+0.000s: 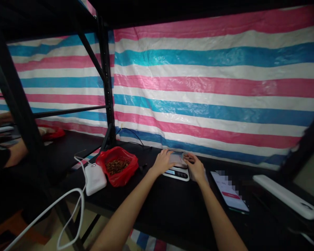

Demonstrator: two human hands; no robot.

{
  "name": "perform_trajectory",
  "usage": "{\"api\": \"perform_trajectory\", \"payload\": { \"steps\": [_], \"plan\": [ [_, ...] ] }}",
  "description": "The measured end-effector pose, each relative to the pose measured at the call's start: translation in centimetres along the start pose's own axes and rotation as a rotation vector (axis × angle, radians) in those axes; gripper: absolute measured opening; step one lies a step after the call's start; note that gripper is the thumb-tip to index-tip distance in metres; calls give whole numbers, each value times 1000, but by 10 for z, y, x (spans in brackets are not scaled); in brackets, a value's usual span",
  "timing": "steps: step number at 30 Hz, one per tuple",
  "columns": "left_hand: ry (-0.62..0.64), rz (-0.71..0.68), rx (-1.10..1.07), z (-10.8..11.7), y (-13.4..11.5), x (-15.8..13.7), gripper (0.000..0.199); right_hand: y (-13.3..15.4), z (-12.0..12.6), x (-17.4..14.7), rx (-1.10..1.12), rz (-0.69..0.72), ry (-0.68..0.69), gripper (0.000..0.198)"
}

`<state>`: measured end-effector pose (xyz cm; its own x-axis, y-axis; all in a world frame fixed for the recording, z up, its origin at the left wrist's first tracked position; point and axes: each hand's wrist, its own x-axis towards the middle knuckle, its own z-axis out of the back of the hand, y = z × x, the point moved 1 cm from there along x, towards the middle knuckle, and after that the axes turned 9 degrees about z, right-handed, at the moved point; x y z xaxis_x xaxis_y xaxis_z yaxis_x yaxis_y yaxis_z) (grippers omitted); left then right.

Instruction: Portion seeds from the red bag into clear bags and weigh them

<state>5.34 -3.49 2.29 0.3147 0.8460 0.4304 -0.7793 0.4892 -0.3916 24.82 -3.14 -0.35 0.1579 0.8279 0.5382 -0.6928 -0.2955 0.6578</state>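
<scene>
Both hands touch a flat, glossy scale.

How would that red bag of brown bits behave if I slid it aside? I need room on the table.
The red plastic bag looks thin and crumpled, so it would probably sag, not slide stiffly. Its mouth is open over the loose brown pieces, so tipping could spill them. It seems light, and likely to drag on the black table.

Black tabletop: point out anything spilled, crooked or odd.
Nothing spilled. The white cable droops off the black tabletop edge in a loose loop; the phone lies at an angle. Both hands rest on the scale.
</scene>
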Motion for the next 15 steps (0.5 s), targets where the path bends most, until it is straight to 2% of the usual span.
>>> {"api": "perform_trajectory", "payload": {
  "steps": [4, 9, 12, 15],
  "plan": [
    [56, 15, 81, -19, -1, 34, 66, 9, 2, -3, -187, 5, 30, 36],
    [192, -13, 101, -39, -3, 52, 72, 12, 6, -2, -226, -41, -9, 39],
    [176, -20, 40, -44, -2, 57, 66, 12, 9, -2, -211, -73, -17, 39],
    [149, -51, -119, -40, 2, 56, 63, 17, 10, -4, -217, -57, -19, 37]
  ]
}}
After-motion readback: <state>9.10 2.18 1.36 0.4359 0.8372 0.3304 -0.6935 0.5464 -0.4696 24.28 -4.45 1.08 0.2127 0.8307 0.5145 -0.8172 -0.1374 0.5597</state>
